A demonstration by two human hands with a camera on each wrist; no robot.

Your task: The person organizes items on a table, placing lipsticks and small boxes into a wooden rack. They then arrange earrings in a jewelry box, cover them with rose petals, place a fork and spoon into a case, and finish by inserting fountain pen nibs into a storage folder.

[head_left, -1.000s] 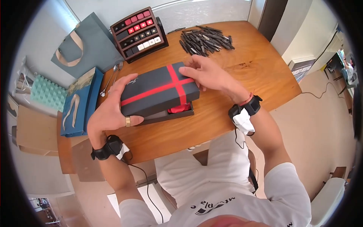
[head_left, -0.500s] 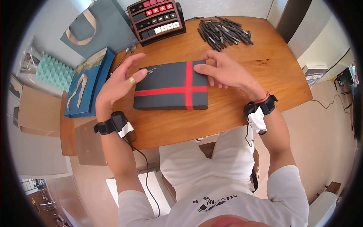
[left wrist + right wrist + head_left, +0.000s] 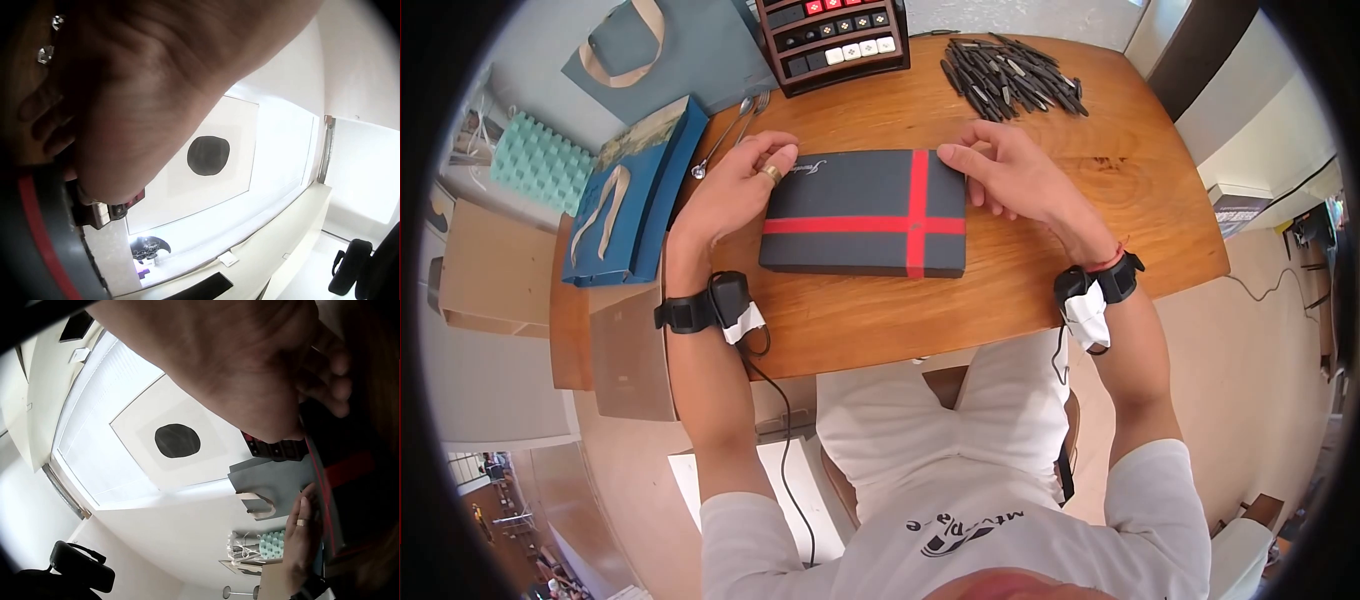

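A dark grey gift box (image 3: 850,190) lies flat on the wooden table, its lid covering the base. Red ribbon-like bands cross near its right end, and pale script marks the far left of the lid. At the far left corner is my left hand (image 3: 735,190), with a gold ring, its thumb tip right at the lid's edge and its fingers loosely bent. My right hand (image 3: 1020,175) is at the far right corner, thumb tip at the lid's edge, other fingers relaxed beside the box's end. In the right wrist view the box (image 3: 353,487) appears dark below the fingers.
A blue paper bag (image 3: 640,200) lies at the left, with a grey-blue gift bag (image 3: 690,60) behind it. Long-handled spoons (image 3: 725,140) lie near the bags. At the back stand a tiered rack of small blocks (image 3: 830,45) and a pile of dark slender pieces (image 3: 1015,80).
The lid, tilted up earlier with red contents showing beneath, has come down over the base. My left hand has shifted from the front left side to the far left corner.
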